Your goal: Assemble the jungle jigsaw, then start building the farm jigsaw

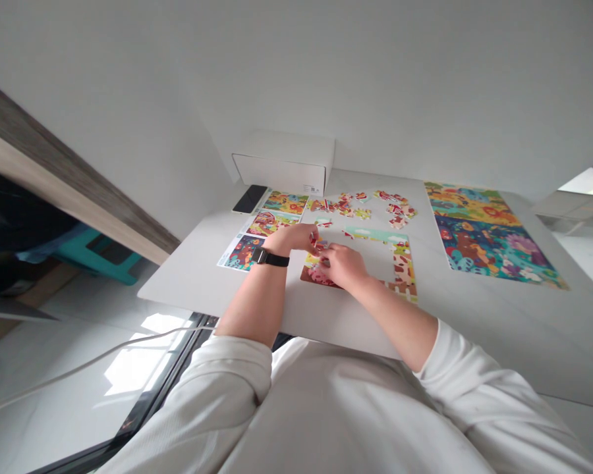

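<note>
A partly assembled jigsaw puzzle lies on the table in front of me, its border joined around a bare middle. Over its left side my left hand, with a black watch on the wrist, is closed on a small red and white puzzle piece. My right hand meets it there, fingers curled and pinched together at the puzzle's left edge. What those right fingertips hold, if anything, is hidden. Loose puzzle pieces are scattered just beyond the puzzle, with another cluster to the right.
A picture sheet with three printed scenes lies left of the puzzle, a phone at its top corner. Behind stands a white box near the wall. Two finished-looking pictures lie at right. A white cable crosses at lower left.
</note>
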